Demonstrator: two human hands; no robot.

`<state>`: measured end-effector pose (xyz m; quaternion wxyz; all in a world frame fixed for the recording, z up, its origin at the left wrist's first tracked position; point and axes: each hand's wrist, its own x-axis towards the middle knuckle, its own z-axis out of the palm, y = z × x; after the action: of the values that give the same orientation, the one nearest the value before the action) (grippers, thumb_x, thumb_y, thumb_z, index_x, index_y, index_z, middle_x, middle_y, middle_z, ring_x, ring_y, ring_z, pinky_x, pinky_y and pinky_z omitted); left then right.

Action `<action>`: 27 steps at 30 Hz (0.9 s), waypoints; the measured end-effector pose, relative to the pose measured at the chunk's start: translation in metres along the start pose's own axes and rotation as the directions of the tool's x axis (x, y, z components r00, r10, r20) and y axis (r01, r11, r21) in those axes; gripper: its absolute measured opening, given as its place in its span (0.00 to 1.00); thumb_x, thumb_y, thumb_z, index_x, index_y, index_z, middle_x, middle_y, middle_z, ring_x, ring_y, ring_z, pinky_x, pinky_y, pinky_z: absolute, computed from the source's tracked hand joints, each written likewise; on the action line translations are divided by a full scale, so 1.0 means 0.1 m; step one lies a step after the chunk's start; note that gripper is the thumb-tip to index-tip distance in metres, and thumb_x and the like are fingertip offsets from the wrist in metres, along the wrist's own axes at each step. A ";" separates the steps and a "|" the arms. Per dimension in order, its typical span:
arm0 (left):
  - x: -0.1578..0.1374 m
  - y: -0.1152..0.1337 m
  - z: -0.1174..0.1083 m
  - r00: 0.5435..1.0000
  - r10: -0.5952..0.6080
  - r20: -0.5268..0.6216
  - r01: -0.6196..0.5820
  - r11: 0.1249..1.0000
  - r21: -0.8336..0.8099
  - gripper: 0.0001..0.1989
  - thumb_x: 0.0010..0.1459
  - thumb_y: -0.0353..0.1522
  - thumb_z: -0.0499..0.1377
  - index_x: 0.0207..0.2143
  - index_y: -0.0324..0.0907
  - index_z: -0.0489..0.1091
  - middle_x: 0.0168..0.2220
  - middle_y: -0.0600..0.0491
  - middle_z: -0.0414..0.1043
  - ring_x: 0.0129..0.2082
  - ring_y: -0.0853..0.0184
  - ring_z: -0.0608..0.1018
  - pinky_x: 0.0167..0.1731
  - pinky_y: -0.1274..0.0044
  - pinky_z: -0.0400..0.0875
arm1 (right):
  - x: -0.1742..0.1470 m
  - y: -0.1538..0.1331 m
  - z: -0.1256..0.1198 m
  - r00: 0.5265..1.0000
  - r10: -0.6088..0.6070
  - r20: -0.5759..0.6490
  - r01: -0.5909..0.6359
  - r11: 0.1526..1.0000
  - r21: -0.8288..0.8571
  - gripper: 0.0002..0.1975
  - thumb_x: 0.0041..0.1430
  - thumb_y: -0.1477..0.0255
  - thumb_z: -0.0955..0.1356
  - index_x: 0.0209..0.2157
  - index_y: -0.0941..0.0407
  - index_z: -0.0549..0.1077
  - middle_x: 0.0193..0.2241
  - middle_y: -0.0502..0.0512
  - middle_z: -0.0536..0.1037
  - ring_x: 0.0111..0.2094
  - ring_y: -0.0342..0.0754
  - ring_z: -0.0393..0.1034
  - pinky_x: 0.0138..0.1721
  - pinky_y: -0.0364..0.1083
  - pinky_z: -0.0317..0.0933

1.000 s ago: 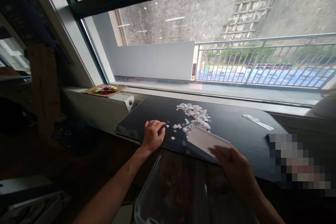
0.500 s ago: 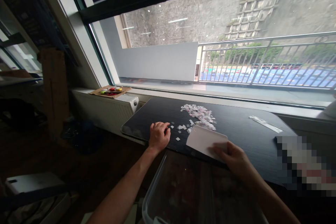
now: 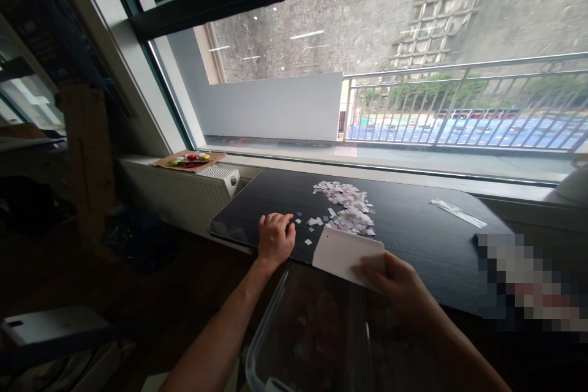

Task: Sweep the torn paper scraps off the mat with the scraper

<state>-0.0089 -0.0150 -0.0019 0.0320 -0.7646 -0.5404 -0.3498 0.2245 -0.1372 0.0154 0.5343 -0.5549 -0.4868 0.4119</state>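
Note:
My right hand [image 3: 390, 278] grips a white plastic scraper [image 3: 346, 255], a flat sheet with a small hole near one corner. The scraper lies over the near edge of the black table [image 3: 413, 214], just below a heap of small white and pinkish paper pieces [image 3: 346, 202]. My left hand [image 3: 275, 236] rests at the table's near edge, left of the heap, thumb apart from the loosely bent fingers and nothing in it. A few loose pieces lie between the two hands. Under the table edge sits a clear plastic bin [image 3: 271, 324]; its contents are dim.
Thin clear strips [image 3: 459, 213] lie on the table's right side. A blurred-out object [image 3: 528, 282] is at the right edge. Behind the table runs a window sill, and a radiator [image 3: 184, 190] with a cardboard piece [image 3: 160, 161] on top stands left.
The scraper in my right hand has moved toward me and slightly left, to the table edge, uncovering more of the heap. My left hand has stayed nearly in place, its thumb now further out.

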 end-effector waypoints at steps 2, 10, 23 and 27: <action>0.00 0.00 0.01 1.000 0.003 -0.010 -0.003 1.000 -0.001 0.12 0.60 0.30 0.52 0.43 0.43 0.72 0.40 0.48 0.76 0.46 0.59 0.72 0.55 0.59 0.57 | -0.03 -0.01 -0.03 0.999 0.011 0.040 -0.010 1.000 -0.027 0.25 0.43 0.52 0.74 0.36 0.57 0.78 0.33 0.59 0.83 0.35 0.57 0.78 0.38 0.54 0.72; -0.01 0.02 -0.01 1.000 -0.007 0.004 0.007 1.000 0.009 0.12 0.59 0.29 0.53 0.43 0.43 0.72 0.41 0.48 0.76 0.47 0.58 0.72 0.57 0.57 0.56 | -0.05 0.00 -0.05 0.989 -0.111 -0.101 0.083 0.966 -0.247 0.16 0.49 0.59 0.70 0.34 0.56 0.77 0.28 0.54 0.82 0.30 0.53 0.75 0.33 0.49 0.69; -0.07 -0.05 0.04 0.997 0.038 -0.066 -0.044 0.995 -0.089 0.11 0.58 0.27 0.52 0.38 0.44 0.73 0.37 0.49 0.76 0.43 0.58 0.75 0.51 0.57 0.63 | 0.19 0.10 -0.34 0.929 -0.335 -0.154 0.199 0.807 -0.556 0.15 0.52 0.56 0.66 0.31 0.52 0.76 0.28 0.55 0.84 0.30 0.56 0.80 0.27 0.45 0.69; -0.12 -0.07 0.05 0.994 0.111 -0.023 -0.113 0.981 -0.155 0.11 0.57 0.28 0.52 0.36 0.44 0.73 0.36 0.50 0.76 0.42 0.59 0.76 0.50 0.59 0.65 | 0.21 0.10 -0.29 0.915 -0.380 -0.136 0.239 0.782 -0.575 0.15 0.55 0.57 0.65 0.32 0.52 0.76 0.28 0.54 0.84 0.29 0.53 0.79 0.26 0.44 0.68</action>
<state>-0.0141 -0.0196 -0.0146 -0.0044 -0.7913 -0.4673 -0.3942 0.2574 -0.1214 0.0094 0.4697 -0.6421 -0.5992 0.0900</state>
